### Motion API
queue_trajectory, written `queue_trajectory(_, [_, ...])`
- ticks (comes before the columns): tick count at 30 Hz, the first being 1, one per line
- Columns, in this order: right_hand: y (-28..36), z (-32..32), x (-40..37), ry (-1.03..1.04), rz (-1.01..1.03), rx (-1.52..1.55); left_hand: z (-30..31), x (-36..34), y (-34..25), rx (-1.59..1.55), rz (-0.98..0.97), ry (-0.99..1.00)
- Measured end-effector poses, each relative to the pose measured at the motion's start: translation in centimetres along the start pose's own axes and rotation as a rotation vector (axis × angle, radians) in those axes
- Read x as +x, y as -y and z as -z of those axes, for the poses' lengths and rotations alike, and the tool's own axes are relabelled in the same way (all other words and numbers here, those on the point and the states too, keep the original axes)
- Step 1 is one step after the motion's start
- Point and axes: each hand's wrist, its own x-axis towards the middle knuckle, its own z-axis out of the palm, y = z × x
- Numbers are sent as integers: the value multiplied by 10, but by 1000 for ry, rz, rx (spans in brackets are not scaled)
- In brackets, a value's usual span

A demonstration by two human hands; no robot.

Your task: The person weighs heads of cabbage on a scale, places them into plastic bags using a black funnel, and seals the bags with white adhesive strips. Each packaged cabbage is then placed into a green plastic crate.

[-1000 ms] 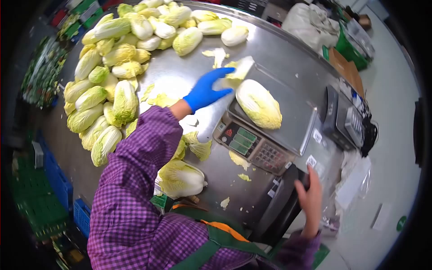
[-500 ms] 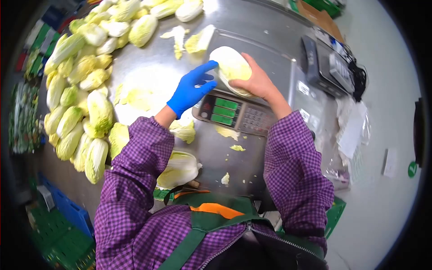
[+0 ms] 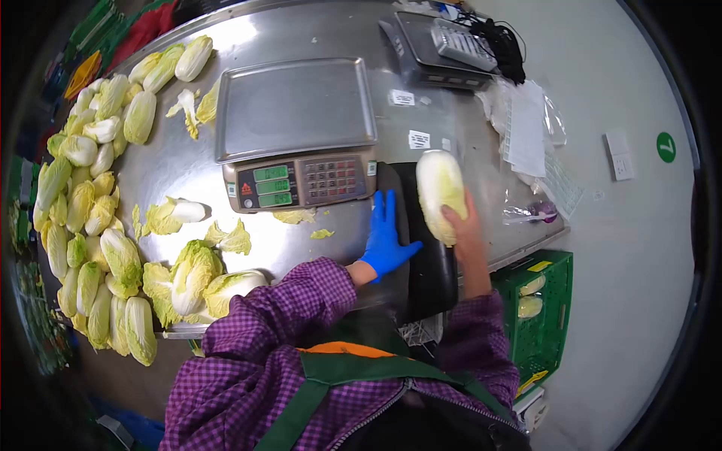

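My right hand (image 3: 471,234), bare, is closed around the lower end of a pale napa cabbage (image 3: 438,188). The cabbage is over a dark, long black object (image 3: 435,282) at the table's front edge. My left hand (image 3: 386,239), in a blue glove, has its fingers spread and nothing in it. It overlaps the dark grey left part of that object, just below the scale's right corner. The digital scale (image 3: 301,182) has lit green displays and a keypad, and nothing lies on its steel weighing plate (image 3: 293,105).
Many napa cabbages (image 3: 94,218) are heaped along the left. Loose leaves (image 3: 233,237) and more cabbages (image 3: 194,282) lie before the scale. A second scale (image 3: 425,49) with cables, papers (image 3: 524,135) and plastic bags are at right. A green crate (image 3: 553,316) holding wrapped cabbages stands below the table's right edge.
My view has turned toward the right. The cabbage has left the scale's plate and moved right in my right hand. My left hand has come away from it, fingers now spread.
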Motion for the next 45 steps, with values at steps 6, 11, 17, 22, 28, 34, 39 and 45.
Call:
queue_trajectory(6, [-102,-1,16,-184,507,-954,-21,-9,34,-374,106,105])
queue_trajectory(11, [-26,5,5,-182,591,-997,-1,9,37,-537,486,204])
queue_trajectory(17, [-35,30,46,96,-165,-485,14,32,8,-552,602,375])
queue_trajectory(22, [-19,45,-2,161,19,-571,-4,19,-29,-432,489,495])
queue_trajectory(28, [-21,82,-117,-21,-167,-803,-44,-42,-34,-337,358,865])
queue_trajectory(34, [-84,106,-174,-164,0,-612,-40,19,16,230,-63,533])
queue_trajectory(39, [-93,105,-179,-209,23,-528,-29,79,44,449,-110,396])
queue_trajectory(45, [-91,106,-174,-183,73,-531,-28,73,50,495,-67,430])
